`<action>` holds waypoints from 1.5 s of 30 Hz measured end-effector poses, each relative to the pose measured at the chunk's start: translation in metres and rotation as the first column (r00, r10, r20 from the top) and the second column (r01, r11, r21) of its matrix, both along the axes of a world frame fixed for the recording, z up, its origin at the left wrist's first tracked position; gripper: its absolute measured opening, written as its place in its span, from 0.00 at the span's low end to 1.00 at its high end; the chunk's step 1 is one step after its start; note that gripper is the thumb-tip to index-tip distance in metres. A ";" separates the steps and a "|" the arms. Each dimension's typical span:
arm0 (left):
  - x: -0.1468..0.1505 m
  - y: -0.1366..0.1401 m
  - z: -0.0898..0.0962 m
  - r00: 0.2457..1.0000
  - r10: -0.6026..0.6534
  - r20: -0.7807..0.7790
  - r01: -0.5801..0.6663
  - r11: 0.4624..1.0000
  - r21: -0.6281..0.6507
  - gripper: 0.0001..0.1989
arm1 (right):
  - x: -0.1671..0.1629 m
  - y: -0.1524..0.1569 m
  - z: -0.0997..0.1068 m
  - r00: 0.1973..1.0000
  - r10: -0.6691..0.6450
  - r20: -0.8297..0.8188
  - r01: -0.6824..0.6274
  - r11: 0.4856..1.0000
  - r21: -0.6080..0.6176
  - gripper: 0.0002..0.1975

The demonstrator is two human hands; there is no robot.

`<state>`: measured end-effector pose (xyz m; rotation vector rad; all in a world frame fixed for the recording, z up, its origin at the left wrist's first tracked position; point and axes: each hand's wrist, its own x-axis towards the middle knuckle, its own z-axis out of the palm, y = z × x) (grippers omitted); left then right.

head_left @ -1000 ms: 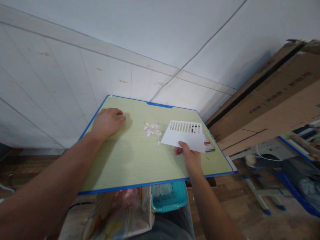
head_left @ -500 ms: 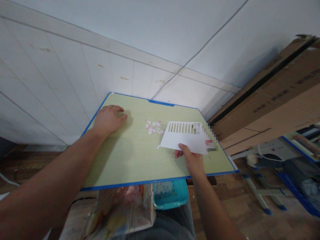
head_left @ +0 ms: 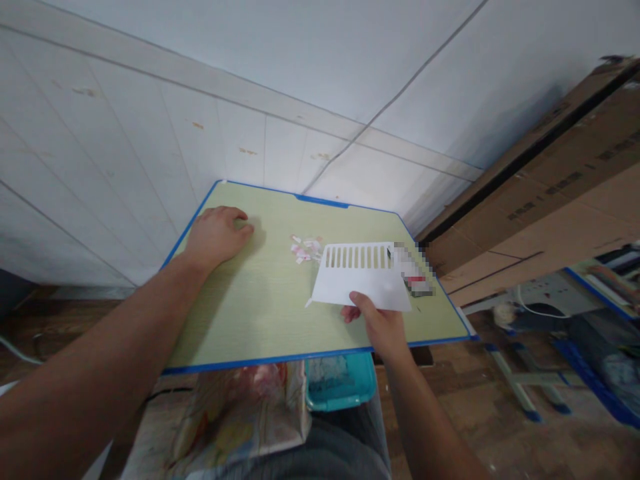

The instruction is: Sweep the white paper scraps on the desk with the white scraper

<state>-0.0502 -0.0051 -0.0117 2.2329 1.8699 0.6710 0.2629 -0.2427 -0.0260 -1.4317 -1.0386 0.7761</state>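
Note:
My right hand point(head_left: 383, 327) grips the near edge of a white card point(head_left: 360, 287) with a row of narrow slots along its far side, thumb on top. The card is held over the right part of the desk top point(head_left: 270, 300). Small white and pink paper scraps point(head_left: 304, 250) lie just left of the card. My left hand point(head_left: 217, 233) rests on the desk's left side, its thumb and forefinger apart and nothing between them; its other fingers are mostly hidden. Partly behind the card's right end lies a blurred-out object point(head_left: 417, 277), perhaps a phone.
A white wall point(head_left: 280, 147) stands along the desk's far edge. Large cardboard boxes point(head_left: 550, 220) lean at the right. Below the near edge are a turquoise tub point(head_left: 367, 383) and a patterned bag point(head_left: 280, 427). Another desk with a blue edge point(head_left: 600, 290) is further right.
The slotted card in my right hand has shifted slightly left, uncovering more of the blurred object at its right. My left hand has stayed in place.

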 end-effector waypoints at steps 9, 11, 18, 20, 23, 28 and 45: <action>0.000 -0.002 0.000 1.000 0.008 -0.018 -0.008 1.000 -0.016 0.34 | 0.004 -0.014 0.009 0.999 0.048 0.015 -0.048 0.999 -0.025 0.19; 0.000 -0.002 -0.001 1.000 0.008 -0.018 -0.008 1.000 -0.017 0.33 | 0.005 -0.014 0.010 0.999 0.040 0.002 -0.040 0.999 -0.016 0.18; -0.001 -0.002 0.000 1.000 0.005 -0.001 -0.005 1.000 -0.019 0.32 | 0.013 -0.014 0.007 0.998 0.019 0.052 -0.018 0.999 -0.028 0.20; -0.001 -0.002 0.000 1.000 0.000 0.008 0.000 1.000 -0.015 0.31 | 0.015 -0.016 0.006 0.998 0.029 0.054 -0.027 0.999 -0.037 0.20; -0.001 -0.002 -0.001 1.000 -0.001 0.001 0.001 1.000 -0.012 0.31 | 0.012 -0.017 0.006 0.999 -0.002 0.037 0.003 0.999 -0.032 0.20; 0.000 0.000 -0.002 0.999 0.024 -0.033 -0.025 1.000 -0.018 0.32 | 0.009 -0.017 0.010 0.997 -0.004 0.075 0.004 1.000 -0.008 0.20; 0.002 -0.004 -0.001 0.999 0.025 -0.023 -0.026 1.000 -0.003 0.29 | 0.013 -0.020 0.008 0.992 -0.029 0.119 0.028 1.000 0.014 0.22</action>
